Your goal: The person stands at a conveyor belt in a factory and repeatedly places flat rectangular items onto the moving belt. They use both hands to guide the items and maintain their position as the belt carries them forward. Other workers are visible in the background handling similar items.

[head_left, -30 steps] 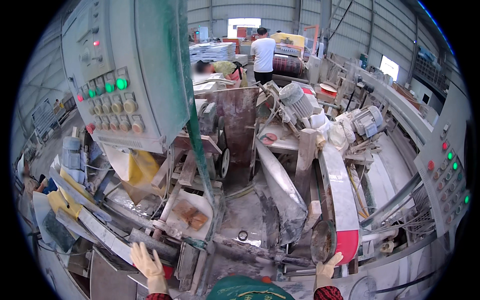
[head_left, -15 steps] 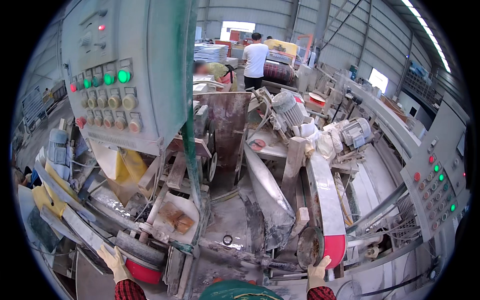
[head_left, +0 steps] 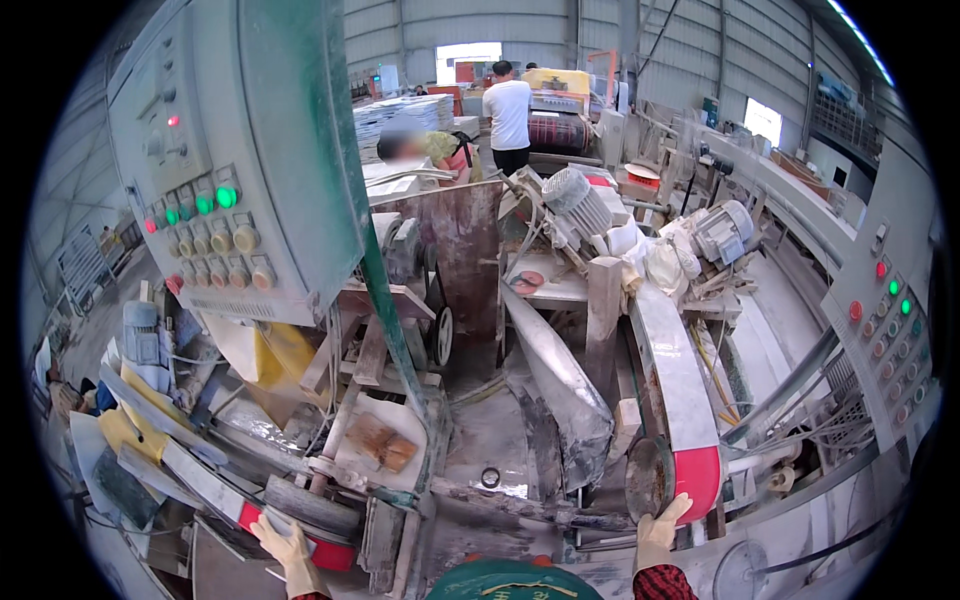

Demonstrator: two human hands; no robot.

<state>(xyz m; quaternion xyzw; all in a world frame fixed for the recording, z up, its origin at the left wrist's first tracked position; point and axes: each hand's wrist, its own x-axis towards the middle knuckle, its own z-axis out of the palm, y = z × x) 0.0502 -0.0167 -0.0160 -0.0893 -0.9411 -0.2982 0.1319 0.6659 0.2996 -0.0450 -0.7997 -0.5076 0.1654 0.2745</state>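
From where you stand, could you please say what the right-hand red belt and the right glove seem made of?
Right-hand red belt: probably smooth rubber or plastic, curving evenly at its end. Right glove: perhaps matte rubber, fitting closely; fabric is possible.

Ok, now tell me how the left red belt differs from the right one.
The left belt slants away leftward; the right belt runs more nearly straight ahead. The left belt's red shows in two patches, the right belt's in one. Both carry pale slabs.
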